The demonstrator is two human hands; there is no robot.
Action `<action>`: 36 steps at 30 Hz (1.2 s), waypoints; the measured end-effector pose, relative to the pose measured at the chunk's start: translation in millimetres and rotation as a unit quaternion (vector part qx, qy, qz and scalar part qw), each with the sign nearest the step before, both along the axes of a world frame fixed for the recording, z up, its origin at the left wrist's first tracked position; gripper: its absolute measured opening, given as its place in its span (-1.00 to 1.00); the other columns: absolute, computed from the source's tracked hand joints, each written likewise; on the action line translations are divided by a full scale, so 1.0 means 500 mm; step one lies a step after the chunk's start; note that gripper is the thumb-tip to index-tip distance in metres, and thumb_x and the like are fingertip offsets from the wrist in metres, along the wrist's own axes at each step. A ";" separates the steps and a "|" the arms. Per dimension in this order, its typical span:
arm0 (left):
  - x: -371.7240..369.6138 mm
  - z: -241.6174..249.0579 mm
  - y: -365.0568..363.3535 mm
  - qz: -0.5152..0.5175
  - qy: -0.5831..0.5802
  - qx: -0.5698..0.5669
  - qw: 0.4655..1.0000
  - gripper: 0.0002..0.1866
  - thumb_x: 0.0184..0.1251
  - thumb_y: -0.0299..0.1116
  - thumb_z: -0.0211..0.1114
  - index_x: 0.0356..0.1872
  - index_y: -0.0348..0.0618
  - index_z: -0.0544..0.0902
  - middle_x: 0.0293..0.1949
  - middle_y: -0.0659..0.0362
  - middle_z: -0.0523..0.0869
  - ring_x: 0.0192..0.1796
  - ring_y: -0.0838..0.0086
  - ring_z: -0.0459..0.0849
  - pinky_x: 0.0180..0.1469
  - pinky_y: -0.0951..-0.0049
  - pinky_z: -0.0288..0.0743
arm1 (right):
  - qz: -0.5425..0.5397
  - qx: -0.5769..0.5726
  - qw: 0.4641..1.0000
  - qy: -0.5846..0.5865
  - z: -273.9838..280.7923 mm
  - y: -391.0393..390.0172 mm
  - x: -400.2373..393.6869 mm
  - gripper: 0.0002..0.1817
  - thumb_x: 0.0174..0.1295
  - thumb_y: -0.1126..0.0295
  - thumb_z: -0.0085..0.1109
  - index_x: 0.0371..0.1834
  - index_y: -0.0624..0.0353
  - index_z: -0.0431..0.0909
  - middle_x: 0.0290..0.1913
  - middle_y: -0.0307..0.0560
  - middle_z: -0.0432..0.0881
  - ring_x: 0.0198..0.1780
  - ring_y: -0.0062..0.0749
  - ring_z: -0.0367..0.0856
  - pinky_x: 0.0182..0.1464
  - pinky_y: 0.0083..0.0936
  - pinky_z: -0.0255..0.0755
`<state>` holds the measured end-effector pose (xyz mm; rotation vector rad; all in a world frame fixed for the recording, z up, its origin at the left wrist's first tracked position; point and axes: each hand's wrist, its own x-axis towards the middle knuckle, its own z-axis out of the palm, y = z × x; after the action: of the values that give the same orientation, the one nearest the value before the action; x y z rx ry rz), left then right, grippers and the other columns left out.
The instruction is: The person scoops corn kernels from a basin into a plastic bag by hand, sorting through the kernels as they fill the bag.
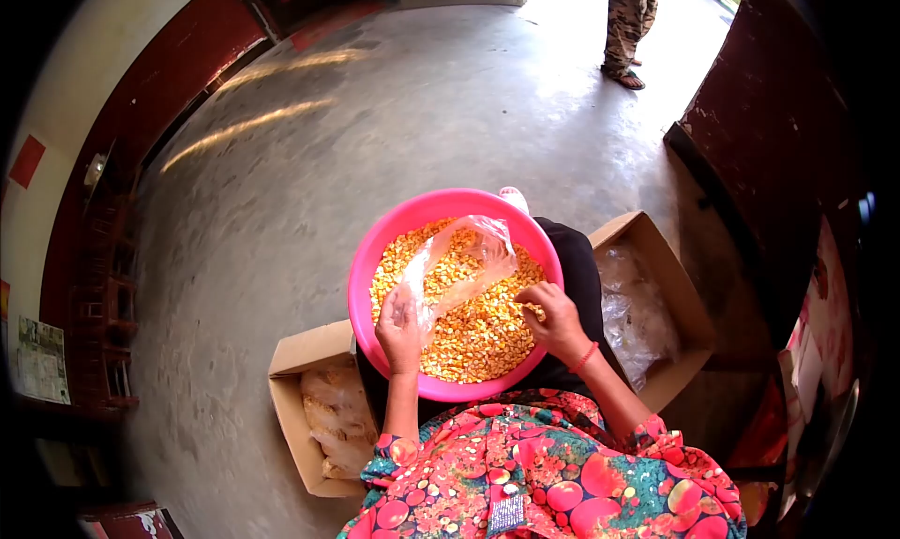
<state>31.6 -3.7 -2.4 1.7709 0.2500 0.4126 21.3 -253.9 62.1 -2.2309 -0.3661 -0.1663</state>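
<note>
A pink basin [362, 272] full of yellow corn kernels [483, 337] rests at my lap. My left hand [400, 331] is closed on the edge of a clear plastic bag [434, 258], at the basin's left side. The bag spreads loosely over the corn, and kernels show through it. Over the right part of the basin is my right hand [555, 321], with a red bracelet on the wrist. Its fingers are bent towards the thumb, just above the kernels; whatever they hold is too small to make out.
Left of the basin stands an open cardboard box [289, 417] with filled plastic bags [336, 417]. Another cardboard box [689, 314], to the right, contains clear plastic bags [633, 305]. A person in camouflage trousers [630, 23] stands by the bright doorway. Wooden furniture [112, 295] lines the left wall.
</note>
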 end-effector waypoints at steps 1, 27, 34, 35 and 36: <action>-0.001 0.005 0.003 -0.020 0.025 -0.036 0.999 -0.69 0.15 -0.56 0.13 -0.05 -0.38 0.42 -0.18 0.09 0.57 -0.17 0.48 0.57 -0.12 0.51 0.46 | 0.040 -0.080 0.995 -0.044 -0.026 0.027 0.011 -0.75 -0.13 0.57 0.06 -0.30 0.17 0.45 -0.30 -0.01 0.46 -0.20 -0.15 0.43 -0.13 -0.36 0.32; -0.016 0.050 -0.017 -0.071 0.028 -0.343 0.936 -0.78 0.30 -0.22 0.06 -0.32 -0.14 0.57 -0.71 0.47 0.27 -0.65 0.81 0.14 -0.61 0.75 -0.02 | 0.115 0.502 0.699 0.496 -0.015 0.166 0.120 -0.79 0.27 0.28 -0.13 -0.35 0.16 0.44 -0.61 -0.34 0.36 -0.67 -0.73 0.21 -0.68 -0.78 0.07; -0.019 0.070 -0.013 -0.077 0.021 -0.336 0.939 -0.77 0.33 -0.24 0.00 -0.22 -0.13 0.54 -0.71 0.47 0.25 -0.67 0.82 0.12 -0.64 0.75 -0.05 | 0.090 0.277 0.932 0.214 -0.077 0.204 0.166 -0.73 0.16 0.39 -0.06 -0.16 0.33 0.48 -0.17 -0.07 0.55 -0.14 -0.47 0.49 -0.09 -0.57 0.36; -0.019 0.070 -0.012 -0.083 0.017 -0.353 0.932 -0.80 0.31 -0.26 0.04 -0.21 -0.13 0.53 -0.69 0.47 0.29 -0.66 0.82 0.15 -0.64 0.76 -0.02 | 0.091 0.276 0.932 0.216 -0.069 0.198 0.157 -0.73 0.16 0.39 -0.06 -0.16 0.33 0.48 -0.17 -0.07 0.55 -0.14 -0.47 0.49 -0.09 -0.57 0.36; -0.017 0.070 -0.014 -0.082 0.018 -0.355 0.931 -0.80 0.31 -0.26 0.04 -0.21 -0.13 0.53 -0.69 0.47 0.29 -0.66 0.82 0.15 -0.64 0.76 -0.02 | 0.102 0.243 0.947 0.181 -0.066 0.191 0.149 -0.75 0.15 0.40 -0.05 -0.19 0.31 0.50 -0.21 -0.06 0.57 -0.17 -0.47 0.51 -0.12 -0.56 0.37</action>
<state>22.9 -10.4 32.6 1.0742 0.2371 0.1355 95.9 -158.4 29.2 -1.6771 -0.3103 0.2397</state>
